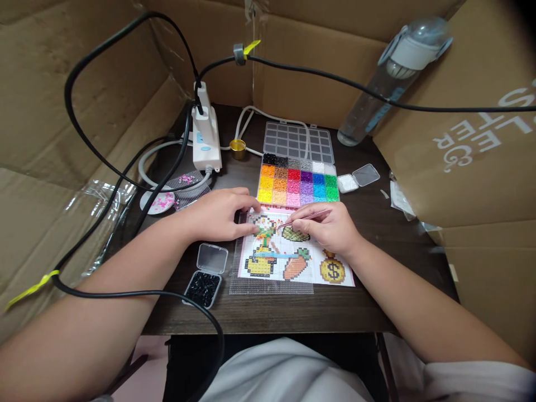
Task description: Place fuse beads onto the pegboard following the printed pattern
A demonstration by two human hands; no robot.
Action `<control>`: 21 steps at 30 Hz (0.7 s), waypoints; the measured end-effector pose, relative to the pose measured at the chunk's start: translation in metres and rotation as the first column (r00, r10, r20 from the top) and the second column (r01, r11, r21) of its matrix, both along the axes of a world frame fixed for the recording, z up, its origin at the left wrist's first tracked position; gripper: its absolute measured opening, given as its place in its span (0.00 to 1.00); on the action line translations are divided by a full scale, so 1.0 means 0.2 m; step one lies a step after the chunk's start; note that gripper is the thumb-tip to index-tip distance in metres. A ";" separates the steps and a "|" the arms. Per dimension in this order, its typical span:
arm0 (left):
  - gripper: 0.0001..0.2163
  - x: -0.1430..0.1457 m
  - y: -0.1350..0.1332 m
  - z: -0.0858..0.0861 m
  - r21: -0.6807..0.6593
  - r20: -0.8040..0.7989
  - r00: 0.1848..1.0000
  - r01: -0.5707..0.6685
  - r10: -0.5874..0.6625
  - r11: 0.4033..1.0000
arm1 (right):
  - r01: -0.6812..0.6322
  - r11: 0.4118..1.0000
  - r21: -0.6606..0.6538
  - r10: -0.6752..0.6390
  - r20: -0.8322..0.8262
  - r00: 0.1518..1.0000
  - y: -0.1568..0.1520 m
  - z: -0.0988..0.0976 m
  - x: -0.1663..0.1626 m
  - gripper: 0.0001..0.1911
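Observation:
A printed pattern sheet (pixel 316 269) with a carrot, a money bag and other pixel pictures lies with a clear pegboard (pixel 272 288). Colored beads sit over the pictures at its left and middle. My left hand (pixel 226 215) rests at the sheet's upper left, thumb and forefinger apart, holding nothing. Pinched in my right hand (pixel 335 226) is a pair of pink tweezers (pixel 315 215), its tip pointing left near the beads at the upper middle. Just beyond the sheet stands a sectioned bead box with its clear lid (pixel 298 143) raised, sorted by color.
Black beads (pixel 203 288) fill a small lidded case at front left. White beads (pixel 348 183) are at the right. A round white dish (pixel 147 202) holds pink beads. Behind are a power strip (pixel 206 142), a gold cup (pixel 238 148) and a bottle (pixel 377 95). Black cable (pixel 159 292) crosses my left forearm.

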State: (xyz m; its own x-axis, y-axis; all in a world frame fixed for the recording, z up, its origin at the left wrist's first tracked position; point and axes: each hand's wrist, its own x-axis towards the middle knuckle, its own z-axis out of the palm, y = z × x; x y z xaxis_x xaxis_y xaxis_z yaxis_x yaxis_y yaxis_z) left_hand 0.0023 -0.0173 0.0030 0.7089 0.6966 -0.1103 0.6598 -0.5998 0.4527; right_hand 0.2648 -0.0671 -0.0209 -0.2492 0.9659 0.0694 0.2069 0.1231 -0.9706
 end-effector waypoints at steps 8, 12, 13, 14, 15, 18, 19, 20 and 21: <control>0.19 0.00 0.00 0.00 0.011 -0.008 1.000 0.003 -0.003 1.000 | -0.007 1.000 0.006 0.007 0.013 1.000 0.00 -0.01 0.00 0.05; 0.19 0.00 0.00 0.00 0.008 -0.010 1.000 0.002 -0.002 1.000 | -0.007 1.000 -0.017 0.007 0.017 1.000 0.00 -0.02 0.01 0.05; 0.20 0.00 0.00 -0.01 0.006 -0.011 1.000 0.000 0.000 1.000 | -0.004 1.000 -0.023 0.004 0.014 1.000 0.00 -0.02 0.01 0.05; 0.20 0.00 0.00 -0.01 0.004 -0.013 1.000 -0.002 0.002 1.000 | 0.002 1.000 -0.029 -0.002 0.007 1.000 0.00 -0.02 0.01 0.05; 0.20 0.00 0.00 -0.01 0.003 -0.014 1.000 -0.004 0.004 1.000 | 0.011 0.999 -0.033 -0.011 -0.003 1.000 0.00 -0.01 0.01 0.05; 0.20 0.00 0.00 -0.01 0.003 -0.019 1.000 -0.010 0.010 1.000 | 0.039 0.999 -0.032 -0.040 -0.032 0.999 0.00 0.00 0.00 0.04; 0.20 0.00 0.00 -0.01 0.006 -0.021 1.000 -0.010 0.010 1.000 | 0.044 0.999 -0.029 -0.045 -0.039 0.998 0.00 0.00 0.00 0.04; 0.20 0.00 0.00 0.00 0.008 -0.022 1.000 -0.008 0.008 1.000 | 0.046 0.999 -0.028 -0.047 -0.042 0.998 0.01 0.01 -0.01 0.04; 0.20 0.00 0.00 0.00 0.011 -0.024 1.000 -0.007 0.007 1.000 | 0.047 0.999 -0.027 -0.048 -0.044 0.998 0.01 0.02 -0.02 0.04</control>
